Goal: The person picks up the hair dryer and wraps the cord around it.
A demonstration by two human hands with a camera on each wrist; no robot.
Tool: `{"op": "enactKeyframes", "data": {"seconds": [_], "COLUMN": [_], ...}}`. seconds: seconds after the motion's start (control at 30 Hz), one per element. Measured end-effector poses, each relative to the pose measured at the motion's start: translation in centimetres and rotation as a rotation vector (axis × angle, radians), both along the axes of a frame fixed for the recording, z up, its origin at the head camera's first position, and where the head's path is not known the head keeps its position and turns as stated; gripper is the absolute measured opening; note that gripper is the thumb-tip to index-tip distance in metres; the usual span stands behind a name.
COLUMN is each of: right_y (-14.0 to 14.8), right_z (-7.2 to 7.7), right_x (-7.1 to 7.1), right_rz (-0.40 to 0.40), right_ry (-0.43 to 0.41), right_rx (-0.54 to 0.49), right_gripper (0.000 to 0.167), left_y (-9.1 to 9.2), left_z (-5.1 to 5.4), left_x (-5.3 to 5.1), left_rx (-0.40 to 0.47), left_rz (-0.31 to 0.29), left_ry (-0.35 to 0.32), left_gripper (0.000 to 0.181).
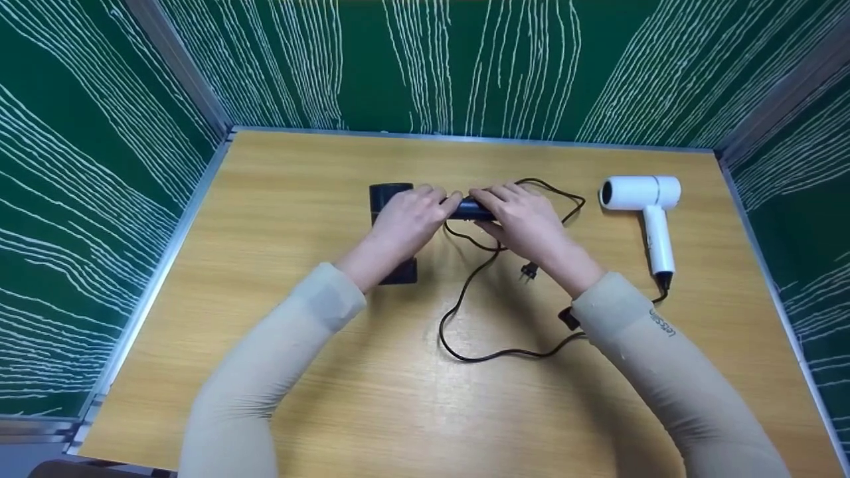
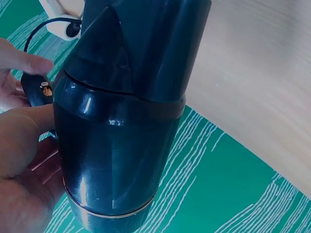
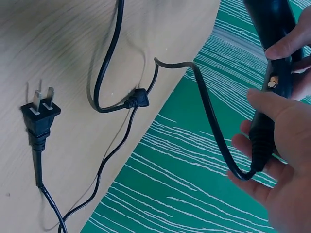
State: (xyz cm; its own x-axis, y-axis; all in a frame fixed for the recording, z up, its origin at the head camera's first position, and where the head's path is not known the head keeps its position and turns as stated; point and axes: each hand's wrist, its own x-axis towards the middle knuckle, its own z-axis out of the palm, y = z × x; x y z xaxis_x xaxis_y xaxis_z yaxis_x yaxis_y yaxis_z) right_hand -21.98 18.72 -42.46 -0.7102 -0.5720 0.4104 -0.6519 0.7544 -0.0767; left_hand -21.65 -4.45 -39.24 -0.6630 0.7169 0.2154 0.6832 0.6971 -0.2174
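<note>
At upper centre we see the left hand (image 1: 415,216) and right hand (image 1: 524,218), fingers grasping a glossy black plastic hair dryer (image 1: 473,210), a holding step that, we judge, next calls for steady support.

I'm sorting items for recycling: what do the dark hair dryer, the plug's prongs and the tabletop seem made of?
Dark hair dryer: probably hard, glossy plastic; its smooth casing throws bright highlights.
Prongs: likely bare metal, being silvery and shiny.
Tabletop: wood or wood-look laminate; grain and a soft sheen show, but which is unclear.
</note>
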Motion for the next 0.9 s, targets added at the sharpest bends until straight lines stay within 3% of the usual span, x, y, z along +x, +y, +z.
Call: {"op": "enactKeyframes", "data": {"seconds": [0.23, 0.43, 0.6, 0.73, 0.8, 0.9], "right_y": [0.4, 0.7, 1.0, 1.5, 1.7, 2.0], "right_z": [-0.4, -0.2, -0.3, -0.4, -0.3, -0.3], "right_x": [-0.1, 0.0, -0.2, -0.3, -0.3, -0.4], "right_rz": [0.023, 0.016, 0.008, -0.007, -0.014, -0.023], "right_ry": [0.046, 0.073, 0.071, 0.058, 0.051, 0.046], "right_rx": [-0.084, -0.075, -0.09, -0.127, -0.136, -0.147], "right_gripper": [0.04, 0.04, 0.04, 0.041, 0.041, 0.041], "left_y": [0.3, -0.1, -1.6, -3.2, -4.0, -5.0], "left_z": [0.0, -0.3, -0.6, -1.2, -1.5, -2.1], "left_x": [0.1, 0.2, 0.6, 1.1, 1.3, 1.8], "left_rx": [0.002, 0.067, 0.216, 0.394, 0.524, 0.729], "left_rz": [-0.002, -0.056, -0.086, -0.081, -0.054, 0.049], "left_ry": [0.007, 0.085, 0.109, 0.12, 0.108, 0.014], "left_gripper": [0.04, 0.036, 0.052, 0.069, 0.072, 0.079]}}
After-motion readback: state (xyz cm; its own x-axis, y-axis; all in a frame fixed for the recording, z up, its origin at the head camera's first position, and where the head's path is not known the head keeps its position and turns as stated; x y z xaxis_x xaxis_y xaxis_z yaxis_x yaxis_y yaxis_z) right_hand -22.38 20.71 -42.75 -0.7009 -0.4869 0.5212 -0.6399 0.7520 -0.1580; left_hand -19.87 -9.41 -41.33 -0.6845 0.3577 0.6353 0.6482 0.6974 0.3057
